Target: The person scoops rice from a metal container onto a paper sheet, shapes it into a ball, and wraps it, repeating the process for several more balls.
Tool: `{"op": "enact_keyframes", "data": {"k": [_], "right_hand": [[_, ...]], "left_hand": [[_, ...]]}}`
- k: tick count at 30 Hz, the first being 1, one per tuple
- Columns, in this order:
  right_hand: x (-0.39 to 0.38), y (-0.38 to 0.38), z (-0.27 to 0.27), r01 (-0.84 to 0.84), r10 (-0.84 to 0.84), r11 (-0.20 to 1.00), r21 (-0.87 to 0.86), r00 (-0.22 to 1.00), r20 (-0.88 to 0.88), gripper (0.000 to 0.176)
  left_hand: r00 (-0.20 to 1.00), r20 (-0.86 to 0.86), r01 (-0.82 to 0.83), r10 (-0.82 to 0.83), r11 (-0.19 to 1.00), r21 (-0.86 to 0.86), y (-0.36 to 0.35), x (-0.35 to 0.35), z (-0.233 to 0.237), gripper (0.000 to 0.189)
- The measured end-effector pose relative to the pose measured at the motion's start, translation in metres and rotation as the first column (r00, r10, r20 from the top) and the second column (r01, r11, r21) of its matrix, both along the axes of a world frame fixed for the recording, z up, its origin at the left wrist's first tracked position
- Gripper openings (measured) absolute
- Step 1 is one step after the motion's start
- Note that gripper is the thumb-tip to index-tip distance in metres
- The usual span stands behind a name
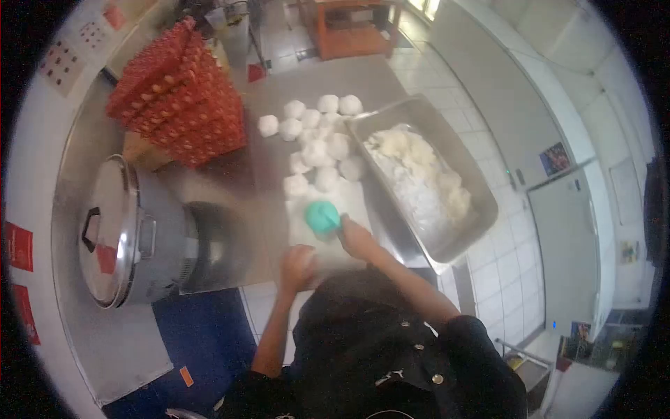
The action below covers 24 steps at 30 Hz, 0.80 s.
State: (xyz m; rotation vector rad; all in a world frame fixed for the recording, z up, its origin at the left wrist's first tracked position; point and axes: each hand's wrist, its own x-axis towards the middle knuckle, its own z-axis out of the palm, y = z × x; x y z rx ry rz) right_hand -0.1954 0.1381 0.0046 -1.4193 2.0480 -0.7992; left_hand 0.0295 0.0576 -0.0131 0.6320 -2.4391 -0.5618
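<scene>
My right hand [358, 237] is closed at the right side of a teal rounded tool [322, 218], holding it over a white sheet or board [356, 209]. Its exact kind is blurred. Near the front edge of that white surface, my left hand [299, 267] has its fingers curled in; whether anything sits inside them is hidden. Just beyond the tool, several white balls, apparently dough [315, 152], lie grouped, some touching one another. To their right stands a deep metal pan [481, 202] with a pale, lumpy mass [419, 167] and what seems to be clear plastic inside.
A large lidded metal pot [112, 230] stands at the left. Behind it rises a tall stack of red egg trays [181, 98]. The steel table [377, 80] extends away from me. An orange wooden stand [352, 31] is at the back, and white cabinets [509, 91] line the right.
</scene>
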Motion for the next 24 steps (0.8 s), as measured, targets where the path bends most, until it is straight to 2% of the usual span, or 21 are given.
{"op": "enact_keyframes", "data": {"k": [1, 2, 4, 5, 7, 8, 9, 10, 12, 13, 14, 17, 19, 21, 23, 24], "right_hand": [[-0.014, 0.003, 0.032, 0.03, -0.027, 0.999, -0.034, 0.997, 0.073, 0.036], [-0.03, 0.011, 0.051, 0.123, -0.131, 0.983, -0.136, 0.99, -0.052, 0.034], [-0.059, 0.021, 0.113, 0.351, -0.343, 0.904, -0.244, 0.936, 0.075, 0.032], [-0.076, 0.028, 0.123, 0.517, -0.493, 0.851, -0.095, 0.848, 0.196, 0.028], [-0.148, 0.045, 0.052, 0.45, -0.539, 0.789, -0.418, 0.833, -0.122, 0.025], [-0.173, 0.055, 0.02, 0.446, -0.55, 0.82, -0.358, 0.788, -0.277, 0.026], [-0.199, 0.068, -0.018, 0.446, -0.495, 0.866, -0.226, 0.825, -0.273, 0.028], [-0.205, 0.079, -0.023, 0.438, -0.413, 0.899, 0.01, 0.856, -0.31, 0.034], [-0.209, 0.091, -0.043, 0.433, -0.394, 0.9, 0.047, 0.855, -0.337, 0.037], [-0.201, 0.089, -0.042, 0.431, -0.384, 0.9, 0.065, 0.855, -0.349, 0.039], [-0.194, 0.089, -0.04, 0.46, -0.449, 0.883, -0.098, 0.761, -0.469, 0.039], [-0.12, 0.065, 0.076, 0.384, -0.538, 0.824, -0.417, 0.762, -0.36, 0.033], [-0.074, 0.057, 0.082, 0.357, -0.4, 0.859, -0.368, 0.915, -0.046, 0.032], [-0.029, 0.056, 0.056, 0.107, -0.096, 0.974, -0.198, 0.993, 0.063, 0.035], [0.014, 0.056, 0.028, -0.193, 0.188, 0.976, -0.1, 0.981, -0.051, 0.041], [0.03, 0.055, 0.011, -0.222, 0.215, 0.972, -0.077, 0.972, -0.092, 0.043]], "left_hand": [[0.992, 0.096, -0.084, 0.081, 0.996, 0.022, 0.0, 0.019, -0.019, 0.028], [0.98, 0.176, -0.114, 0.095, 0.988, 0.101, -0.003, 0.032, -0.024, 0.029], [0.932, 0.344, -0.207, 0.116, 0.948, 0.242, -0.005, 0.067, -0.018, 0.03], [0.937, 0.335, -0.188, 0.102, 0.954, 0.234, -0.004, 0.074, -0.02, 0.031], [0.94, 0.33, -0.166, 0.09, 0.964, 0.209, -0.002, 0.08, -0.024, 0.034], [0.964, 0.255, -0.106, 0.078, 0.99, 0.098, -0.003, 0.081, -0.039, 0.037], [0.963, 0.263, -0.081, 0.059, 0.994, 0.076, -0.003, 0.077, -0.039, 0.038], [0.962, 0.268, -0.057, 0.04, 0.997, 0.056, 0.001, 0.071, -0.039, 0.038], [0.955, 0.295, -0.015, -0.001, 0.999, 0.052, -0.002, 0.062, -0.042, 0.038], [0.948, 0.319, -0.004, -0.017, 0.998, 0.064, -0.007, 0.06, -0.046, 0.037], [0.938, 0.344, 0.007, -0.034, 0.997, 0.079, -0.011, 0.059, -0.049, 0.036], [0.928, 0.362, 0.079, -0.089, 0.996, 0.044, -0.02, 0.057, -0.047, 0.03], [0.914, 0.386, 0.105, -0.127, 0.991, 0.078, -0.027, 0.053, -0.039, 0.022], [0.904, 0.385, 0.152, -0.188, 0.981, 0.122, -0.037, 0.052, -0.034, 0.017], [0.896, 0.358, 0.215, -0.262, 0.962, 0.168, -0.049, 0.051, -0.031, 0.014], [0.904, 0.344, 0.199, -0.252, 0.963, 0.182, -0.052, 0.05, -0.028, 0.014]]}}
